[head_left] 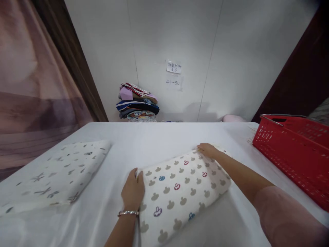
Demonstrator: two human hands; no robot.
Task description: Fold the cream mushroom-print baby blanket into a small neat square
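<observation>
- Left hand [133, 191]: flat, fingers unclenched, against the patterned pillow [180, 192].
- Right hand [207, 150]: flat on the pillow's far corner, gripping nothing.
- Wall note [173, 82]: reads "45-50".

— What is seen under the hands?

— A cream pillow [177, 192], printed with grey-brown mouse-head shapes and a few in blue, red and purple, is laid flat on the white table, angled with its far end to the right.

— Is it held?

— It is touched at its left edge and far corner; a grip cannot be confirmed, perhaps only pressure.
</observation>
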